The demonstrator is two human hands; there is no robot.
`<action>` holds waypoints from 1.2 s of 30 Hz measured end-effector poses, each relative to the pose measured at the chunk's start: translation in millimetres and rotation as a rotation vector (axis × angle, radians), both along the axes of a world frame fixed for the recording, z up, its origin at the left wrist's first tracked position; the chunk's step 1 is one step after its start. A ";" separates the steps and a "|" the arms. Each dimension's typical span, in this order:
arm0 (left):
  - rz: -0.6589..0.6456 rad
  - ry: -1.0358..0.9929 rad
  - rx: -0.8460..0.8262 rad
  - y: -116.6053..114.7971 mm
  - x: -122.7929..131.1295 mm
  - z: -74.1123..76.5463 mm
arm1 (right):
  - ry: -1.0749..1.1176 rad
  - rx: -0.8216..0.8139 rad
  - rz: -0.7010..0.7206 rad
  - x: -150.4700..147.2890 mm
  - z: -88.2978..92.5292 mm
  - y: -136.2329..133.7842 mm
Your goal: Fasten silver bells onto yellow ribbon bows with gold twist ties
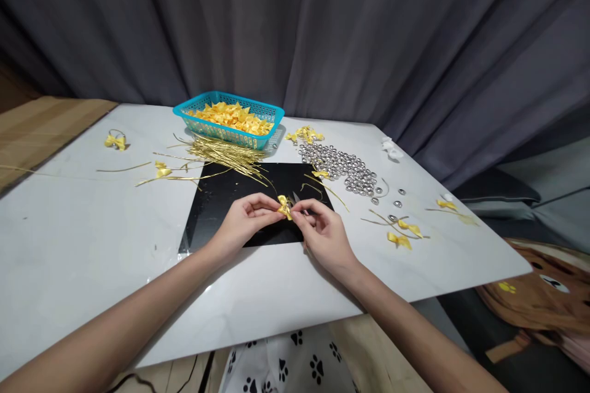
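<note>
Over the black mat (198, 227), both my hands hold one small yellow ribbon bow (284, 207). My left hand (246, 221) pinches its left side between thumb and fingertips. From the right, my right hand (325, 233) closes thumb and forefinger at the bow's other side, near its middle. A piece of gold wire sticks up beside the bow. Pointed metal blades (296, 196), seemingly scissors, show just behind my right fingertips; the rest is hidden under that hand.
Behind the mat lie a bundle of gold wires (225, 155) and a blue basket (230, 132) of yellow bows. Silver beads (338, 166) spread to the right. Finished-looking bows (115, 140) and loose bows with wires (399, 239) lie on the white table (115, 215).
</note>
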State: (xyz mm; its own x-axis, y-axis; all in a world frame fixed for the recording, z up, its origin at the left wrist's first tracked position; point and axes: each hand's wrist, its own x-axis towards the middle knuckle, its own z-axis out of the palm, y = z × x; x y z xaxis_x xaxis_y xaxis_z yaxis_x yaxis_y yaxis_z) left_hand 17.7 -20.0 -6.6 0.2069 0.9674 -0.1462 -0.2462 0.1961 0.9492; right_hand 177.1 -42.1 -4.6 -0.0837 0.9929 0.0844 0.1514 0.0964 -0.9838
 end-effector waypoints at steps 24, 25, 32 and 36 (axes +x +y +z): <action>-0.142 -0.182 -0.104 -4.0 -1.3 0.3 | -0.067 0.090 0.070 1.4 3.0 2.1; -0.142 -0.190 -0.097 -4.2 -1.4 0.2 | -0.079 0.092 0.073 1.2 3.8 2.3; -0.133 -0.219 -0.100 -4.1 -3.1 0.1 | -0.068 0.092 0.064 -0.1 8.5 0.4; -0.127 -0.205 -0.090 -4.2 -4.9 -1.5 | -0.090 0.114 0.028 -0.3 9.7 -0.8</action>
State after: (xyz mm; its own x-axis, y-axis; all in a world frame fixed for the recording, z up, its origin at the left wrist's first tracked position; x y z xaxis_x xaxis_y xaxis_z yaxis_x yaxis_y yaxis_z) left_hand 12.8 -24.2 -8.1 0.3598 0.9168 -0.1736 -0.3993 0.3194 0.8593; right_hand 176.9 -42.9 5.2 -0.1236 0.9744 0.1878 0.2339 0.2125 -0.9488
